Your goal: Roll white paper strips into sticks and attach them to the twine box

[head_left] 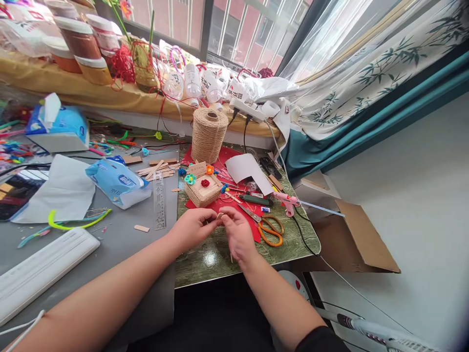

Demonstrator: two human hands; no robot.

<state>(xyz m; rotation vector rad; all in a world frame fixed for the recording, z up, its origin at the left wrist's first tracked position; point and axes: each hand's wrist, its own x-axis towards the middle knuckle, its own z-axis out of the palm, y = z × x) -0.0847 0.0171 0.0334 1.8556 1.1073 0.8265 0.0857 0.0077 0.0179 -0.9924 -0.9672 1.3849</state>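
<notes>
My left hand (pixel 194 227) and my right hand (pixel 237 234) meet over the green table (pixel 293 239), both pinching a small pale wooden piece (pixel 220 215) between their fingertips. Just beyond them stands a small twine-wrapped box (pixel 203 191) with a red flower on top. A large spool of jute twine (pixel 208 135) stands behind it. Orange-handled scissors (pixel 269 229) lie right of my right hand, on red felt (pixel 252 226). A pink glue gun (pixel 287 200) lies further right.
Wooden craft sticks (pixel 157 170), a clear ruler (pixel 159 200) and tissue packs (pixel 117 181) lie on the grey surface at left, with a white keyboard (pixel 40 269). Bottles and jars line the window ledge. A cardboard box (pixel 351 239) sits on the floor at right.
</notes>
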